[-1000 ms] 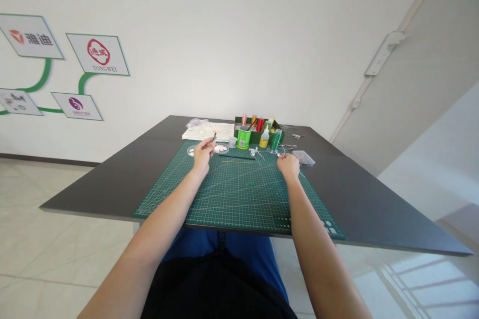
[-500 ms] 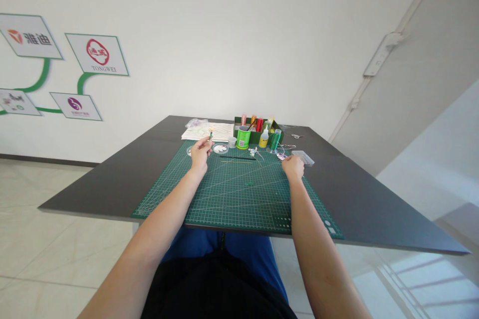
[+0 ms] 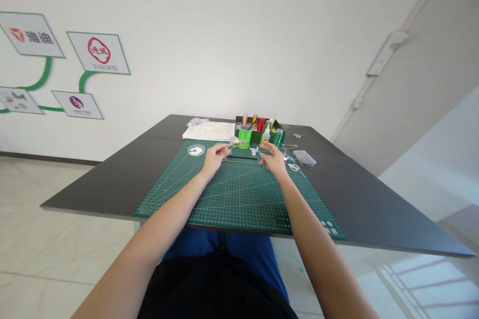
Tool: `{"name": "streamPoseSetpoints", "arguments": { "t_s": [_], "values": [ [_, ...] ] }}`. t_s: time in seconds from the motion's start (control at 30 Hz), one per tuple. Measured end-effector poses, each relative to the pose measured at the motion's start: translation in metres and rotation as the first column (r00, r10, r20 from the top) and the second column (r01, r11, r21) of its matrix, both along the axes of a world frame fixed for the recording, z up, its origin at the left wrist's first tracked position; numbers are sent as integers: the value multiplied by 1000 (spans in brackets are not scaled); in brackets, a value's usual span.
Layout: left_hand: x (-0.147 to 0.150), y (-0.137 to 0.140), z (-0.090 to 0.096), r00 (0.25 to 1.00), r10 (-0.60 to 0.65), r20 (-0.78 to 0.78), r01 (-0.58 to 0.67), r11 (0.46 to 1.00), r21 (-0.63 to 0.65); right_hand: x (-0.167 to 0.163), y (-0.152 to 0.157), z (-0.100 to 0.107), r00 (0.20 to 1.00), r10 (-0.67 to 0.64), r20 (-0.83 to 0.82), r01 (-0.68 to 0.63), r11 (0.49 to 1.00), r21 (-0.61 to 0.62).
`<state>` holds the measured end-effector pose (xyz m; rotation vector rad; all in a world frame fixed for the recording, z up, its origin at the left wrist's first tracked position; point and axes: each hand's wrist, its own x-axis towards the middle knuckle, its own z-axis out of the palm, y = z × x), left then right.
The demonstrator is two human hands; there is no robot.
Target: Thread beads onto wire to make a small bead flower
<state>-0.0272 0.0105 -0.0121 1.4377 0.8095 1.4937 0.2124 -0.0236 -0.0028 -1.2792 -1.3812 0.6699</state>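
My left hand [image 3: 217,157] is closed in a pinch on a small flower-like piece [image 3: 235,142], pale pink at its tip with a short green stem. It is held above the far part of the green cutting mat [image 3: 239,194]. My right hand [image 3: 273,159] is open with its fingers apart and nothing visible in them. A pair of white-handled scissors [image 3: 294,167] lies just right of it. Between my hands are a dark thin rod [image 3: 242,157] and a small whitish, shiny ornament [image 3: 255,151].
A green can [image 3: 244,137] stands in front of a dark green box [image 3: 256,135] of coloured spools. A glue bottle [image 3: 266,135] is beside it. White sheets [image 3: 209,131], a round dish [image 3: 196,150] and a clear plastic case [image 3: 305,158] surround the mat's far end.
My left hand has moved right with the flower-like piece. My right hand has come left and opened, and the white-handled scissors now show on the mat where it was.
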Motion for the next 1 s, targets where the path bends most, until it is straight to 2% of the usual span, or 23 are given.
{"name": "streamPoseSetpoints", "arguments": {
  "t_s": [0.07,0.13,0.2,0.3,0.43,0.67,0.83,1.0],
  "values": [
    [4,-1,-3,998,-48,-41,48,999,5,-14,-5,-1,971,230,-73,-232,972,-26],
    [7,-2,-6,994,-81,-72,82,996,17,-24,-10,-3,913,391,-112,-400,914,-73],
    [8,-2,-6,988,-107,-110,111,993,33,-30,-13,-4,863,486,-138,-502,857,-118],
    [8,-2,-7,977,-135,-164,144,988,45,-32,-14,-6,813,553,-181,-579,803,-145],
    [8,-1,-8,972,-145,-185,154,988,33,-31,-13,-7,773,592,-230,-629,761,-156],
    [8,-2,-9,965,-170,-199,174,985,0,-32,-9,-13,756,608,-243,-650,741,-166],
    [7,-3,-8,963,-161,-214,164,986,-4,-33,-8,-14,773,594,-223,-632,754,-180],
    [7,-1,-10,964,-163,-209,164,986,-13,-33,-9,-12,818,552,-163,-574,800,-172]
  ]
}}
